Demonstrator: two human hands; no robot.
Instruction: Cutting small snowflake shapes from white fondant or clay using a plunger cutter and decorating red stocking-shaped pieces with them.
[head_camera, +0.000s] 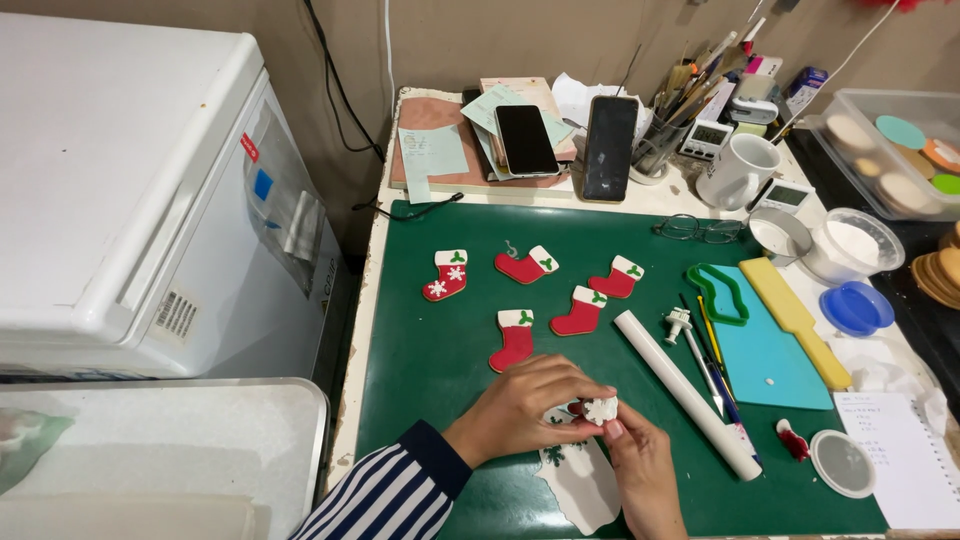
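Observation:
My left hand, in a navy-and-white striped sleeve, and my right hand meet over the near part of the green cutting mat. Together they pinch a small red piece topped with a white snowflake. Under them lies a rolled-out sheet of white paste with green leaf shapes on it. Several red-and-white stocking shapes lie on the mat farther back, one of them bearing snowflakes.
A white rolling pin, a small plunger cutter, thin tools, a green stocking cutter, a teal mat and a yellow paddle lie right. Phones, papers, a brush jar, a mug and containers crowd the back. A white chest appliance stands left.

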